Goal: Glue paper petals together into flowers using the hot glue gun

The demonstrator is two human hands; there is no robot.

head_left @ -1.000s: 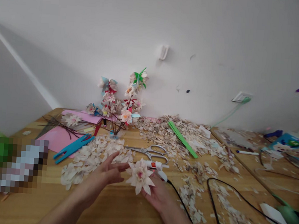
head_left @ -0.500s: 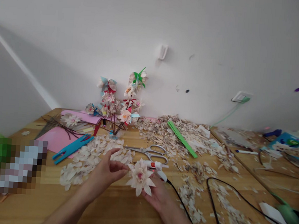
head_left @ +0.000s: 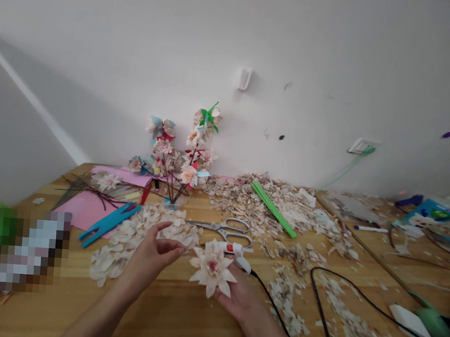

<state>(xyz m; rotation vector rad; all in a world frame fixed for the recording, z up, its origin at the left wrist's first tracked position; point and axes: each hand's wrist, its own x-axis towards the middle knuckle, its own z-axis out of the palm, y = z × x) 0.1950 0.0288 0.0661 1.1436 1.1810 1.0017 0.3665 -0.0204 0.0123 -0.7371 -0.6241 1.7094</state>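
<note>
Holding the flower [head_left: 212, 266] in our right hand [head_left: 237, 296], left hand [head_left: 151, 256] pinched beside it, we're likely arranging its petals [head_left: 224, 276]; next calls for delicacy.

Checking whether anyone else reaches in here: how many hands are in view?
2. The left hand is just left of the white flower; the right hand holds that flower, which partly hides its fingers. No other hand shows.

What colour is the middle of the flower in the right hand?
Pink. The flower's middle shows best in the head view, ringed by whitish petals.
</note>
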